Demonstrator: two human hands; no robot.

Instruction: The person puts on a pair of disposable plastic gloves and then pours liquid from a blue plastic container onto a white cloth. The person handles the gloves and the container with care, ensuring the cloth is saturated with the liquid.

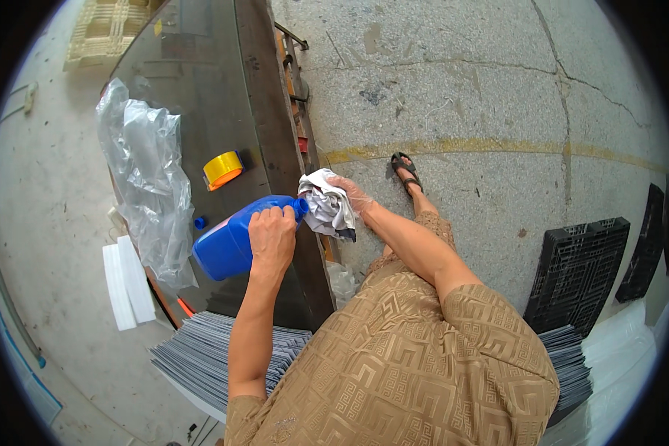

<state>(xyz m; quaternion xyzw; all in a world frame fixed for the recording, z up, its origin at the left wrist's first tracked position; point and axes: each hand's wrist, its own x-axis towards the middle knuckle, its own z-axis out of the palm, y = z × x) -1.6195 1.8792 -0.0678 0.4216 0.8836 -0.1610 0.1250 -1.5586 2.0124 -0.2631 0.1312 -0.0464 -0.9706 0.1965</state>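
Observation:
My left hand (272,236) is closed round the handle of a blue plastic jug (224,247), which lies tilted over the dark tabletop (201,123). The jug's uncapped mouth points right and meets a crumpled white and grey cloth (324,207). Gripping that cloth from its right side is my right hand (353,195), which wears a thin see-through plastic glove. Whether liquid is flowing cannot be seen. A small blue cap (200,222) sits on the table left of the jug. Beyond the jug rests a roll of yellow tape (223,170) with an orange inside.
Clear plastic film (145,175) drapes over the table's left edge. A stack of thin grey sheets (215,357) stands by my left forearm. White foam strips (128,282) are beyond the table's left side. A black pallet (578,271) stands at the right on the concrete floor (461,97).

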